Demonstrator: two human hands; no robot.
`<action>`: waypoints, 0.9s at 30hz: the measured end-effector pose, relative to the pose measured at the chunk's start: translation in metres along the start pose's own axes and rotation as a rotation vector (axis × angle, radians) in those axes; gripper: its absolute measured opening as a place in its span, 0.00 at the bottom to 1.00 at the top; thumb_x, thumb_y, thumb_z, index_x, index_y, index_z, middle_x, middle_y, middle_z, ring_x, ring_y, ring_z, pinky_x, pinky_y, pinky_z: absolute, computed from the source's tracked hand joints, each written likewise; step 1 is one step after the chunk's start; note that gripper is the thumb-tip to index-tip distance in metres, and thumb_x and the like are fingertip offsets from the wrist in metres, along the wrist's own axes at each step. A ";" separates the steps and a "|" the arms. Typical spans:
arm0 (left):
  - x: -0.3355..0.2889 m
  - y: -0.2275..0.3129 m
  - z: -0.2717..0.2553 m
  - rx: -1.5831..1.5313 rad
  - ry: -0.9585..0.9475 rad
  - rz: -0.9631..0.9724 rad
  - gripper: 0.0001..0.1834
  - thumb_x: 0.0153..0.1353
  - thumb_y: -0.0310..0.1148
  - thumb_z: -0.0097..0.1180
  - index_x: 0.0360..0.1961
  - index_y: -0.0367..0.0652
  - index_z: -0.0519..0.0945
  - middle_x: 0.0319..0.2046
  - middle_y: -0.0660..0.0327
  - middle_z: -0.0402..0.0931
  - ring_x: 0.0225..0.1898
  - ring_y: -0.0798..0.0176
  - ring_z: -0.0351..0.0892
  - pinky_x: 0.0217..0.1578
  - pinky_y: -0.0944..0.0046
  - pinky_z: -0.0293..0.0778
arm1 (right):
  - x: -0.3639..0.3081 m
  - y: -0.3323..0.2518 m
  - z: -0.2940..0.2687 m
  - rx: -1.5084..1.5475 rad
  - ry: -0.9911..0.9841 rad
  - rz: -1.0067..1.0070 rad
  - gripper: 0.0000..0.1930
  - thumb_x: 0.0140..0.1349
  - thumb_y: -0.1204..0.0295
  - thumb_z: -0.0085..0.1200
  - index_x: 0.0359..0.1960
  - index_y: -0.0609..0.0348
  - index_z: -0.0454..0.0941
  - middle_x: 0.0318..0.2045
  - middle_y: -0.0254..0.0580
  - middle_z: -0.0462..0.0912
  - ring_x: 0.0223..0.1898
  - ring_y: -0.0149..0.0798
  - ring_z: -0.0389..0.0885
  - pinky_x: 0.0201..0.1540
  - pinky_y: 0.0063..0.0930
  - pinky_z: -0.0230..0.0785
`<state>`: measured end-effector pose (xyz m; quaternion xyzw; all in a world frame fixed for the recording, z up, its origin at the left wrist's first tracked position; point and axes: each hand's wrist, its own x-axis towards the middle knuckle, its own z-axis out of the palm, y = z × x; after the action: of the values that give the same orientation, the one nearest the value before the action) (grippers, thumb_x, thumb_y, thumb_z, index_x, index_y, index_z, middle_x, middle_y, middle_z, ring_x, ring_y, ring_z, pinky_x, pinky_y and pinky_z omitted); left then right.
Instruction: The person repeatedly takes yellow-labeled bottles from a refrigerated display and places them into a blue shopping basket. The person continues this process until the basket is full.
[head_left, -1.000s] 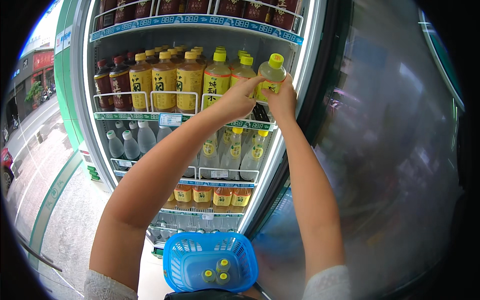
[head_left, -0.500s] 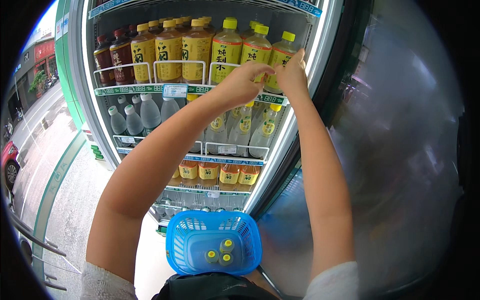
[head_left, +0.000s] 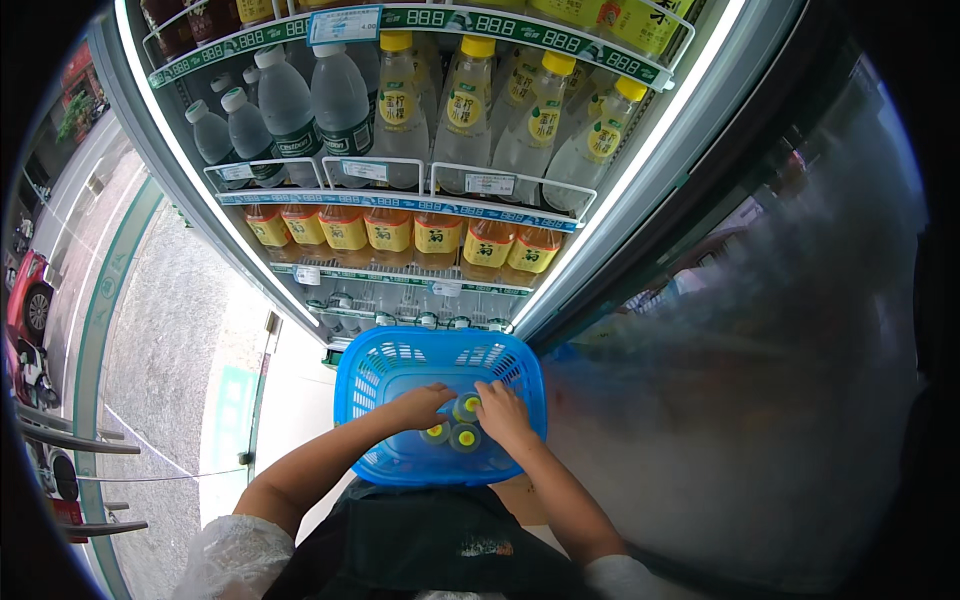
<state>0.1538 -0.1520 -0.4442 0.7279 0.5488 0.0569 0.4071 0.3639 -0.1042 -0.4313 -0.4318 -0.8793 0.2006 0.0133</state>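
Note:
Several bottles with yellow caps stand upright in a blue plastic basket. My left hand reaches over its left side, fingers stretched toward the bottles and holding nothing. On the other side my right hand is beside the rear bottle, its fingers apart and close to the yellow cap; whether they touch it I cannot tell. Nearer to me are a front-left bottle and a front-right bottle, both untouched.
Ahead stands an upright cooler with shelves of drinks: clear yellow-capped bottles, white-capped water bottles and amber bottles behind wire guards. A fogged glass door swings out on the right. Pavement lies left.
Both hands have left the upper-shelf bottles and come down into the basket. My view has tilted downward, so the lower shelves and basket appear higher.

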 end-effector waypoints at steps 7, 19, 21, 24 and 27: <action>0.006 -0.029 0.093 0.024 -0.070 -0.114 0.33 0.59 0.39 0.60 0.67 0.46 0.69 0.63 0.43 0.68 0.63 0.38 0.68 0.64 0.46 0.65 | 0.010 0.020 0.078 0.011 -0.225 0.173 0.27 0.63 0.63 0.61 0.61 0.54 0.67 0.43 0.57 0.82 0.42 0.57 0.84 0.41 0.49 0.78; 0.004 -0.017 0.024 -0.287 0.503 -0.032 0.47 0.51 0.38 0.73 0.69 0.41 0.61 0.63 0.43 0.67 0.64 0.40 0.68 0.61 0.48 0.69 | 0.033 0.011 -0.017 0.537 0.241 0.115 0.18 0.53 0.62 0.68 0.42 0.59 0.81 0.34 0.48 0.87 0.36 0.47 0.87 0.38 0.38 0.78; 0.006 0.000 0.004 -0.311 0.508 0.066 0.49 0.50 0.38 0.74 0.70 0.42 0.60 0.63 0.44 0.68 0.65 0.42 0.68 0.61 0.50 0.69 | 0.041 0.014 -0.048 0.757 0.237 0.117 0.19 0.53 0.62 0.69 0.42 0.61 0.81 0.32 0.45 0.86 0.34 0.41 0.86 0.37 0.33 0.77; 0.004 0.036 -0.028 -0.463 0.426 0.138 0.50 0.50 0.39 0.75 0.71 0.42 0.59 0.62 0.45 0.69 0.64 0.45 0.70 0.61 0.52 0.69 | 0.042 -0.002 -0.094 1.063 0.263 0.067 0.20 0.54 0.62 0.68 0.43 0.63 0.81 0.32 0.44 0.85 0.32 0.38 0.84 0.37 0.31 0.76; 0.000 0.071 -0.058 -0.601 0.364 0.141 0.50 0.50 0.40 0.75 0.71 0.41 0.59 0.60 0.45 0.72 0.62 0.46 0.73 0.61 0.53 0.70 | 0.040 -0.010 -0.124 0.983 0.398 0.023 0.21 0.56 0.59 0.67 0.45 0.62 0.81 0.32 0.44 0.85 0.32 0.38 0.84 0.37 0.31 0.76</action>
<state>0.1766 -0.1265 -0.3593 0.5897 0.5194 0.3723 0.4938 0.3552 -0.0366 -0.3199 -0.4138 -0.6574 0.5034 0.3784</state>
